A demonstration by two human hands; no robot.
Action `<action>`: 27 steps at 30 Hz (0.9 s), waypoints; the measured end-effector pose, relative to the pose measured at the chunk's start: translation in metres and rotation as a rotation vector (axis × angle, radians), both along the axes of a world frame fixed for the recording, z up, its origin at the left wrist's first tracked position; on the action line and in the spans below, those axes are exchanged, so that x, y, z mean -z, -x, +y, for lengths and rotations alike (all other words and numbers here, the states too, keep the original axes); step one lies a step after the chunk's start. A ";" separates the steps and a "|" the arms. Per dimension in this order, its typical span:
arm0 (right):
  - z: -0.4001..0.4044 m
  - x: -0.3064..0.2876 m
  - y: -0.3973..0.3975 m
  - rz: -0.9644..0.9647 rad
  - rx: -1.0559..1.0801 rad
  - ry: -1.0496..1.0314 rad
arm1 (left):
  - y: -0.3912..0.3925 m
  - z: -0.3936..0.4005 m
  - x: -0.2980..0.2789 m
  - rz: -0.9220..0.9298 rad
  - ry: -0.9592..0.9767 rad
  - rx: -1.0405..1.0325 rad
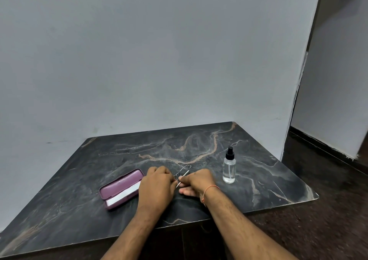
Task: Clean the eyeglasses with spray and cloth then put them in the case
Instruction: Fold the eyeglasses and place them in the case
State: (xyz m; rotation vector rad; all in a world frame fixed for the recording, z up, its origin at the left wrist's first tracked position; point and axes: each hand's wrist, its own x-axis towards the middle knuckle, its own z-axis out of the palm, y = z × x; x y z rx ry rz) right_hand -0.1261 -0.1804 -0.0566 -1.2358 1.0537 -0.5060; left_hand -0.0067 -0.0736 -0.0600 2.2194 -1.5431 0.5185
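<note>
No writing to read anywhere from here. The spray bottle [229, 167] is clear with a black cap and carries no label, the purple case [121, 189] bears no brand, and the dark marbled table [268, 180] shows only veining.

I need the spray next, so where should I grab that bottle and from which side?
Grip the spray bottle around its clear round body, below the black nozzle cap. It stands upright and alone on the table, just right of the right hand, so a sideways reach from the left with that hand looks easiest, once it lets go of the eyeglasses.
</note>
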 end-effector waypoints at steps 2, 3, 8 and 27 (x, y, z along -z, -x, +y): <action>-0.001 -0.001 -0.003 -0.022 0.006 -0.016 | 0.001 0.000 0.001 -0.016 0.017 0.009; -0.001 -0.001 -0.003 -0.033 0.011 -0.023 | 0.002 0.001 0.001 -0.023 0.022 0.012; 0.000 -0.005 -0.002 -0.005 0.017 -0.005 | 0.004 0.005 0.004 -0.088 0.055 0.067; -0.018 -0.052 -0.004 0.189 -0.213 0.513 | -0.048 0.092 -0.004 0.271 0.457 -0.030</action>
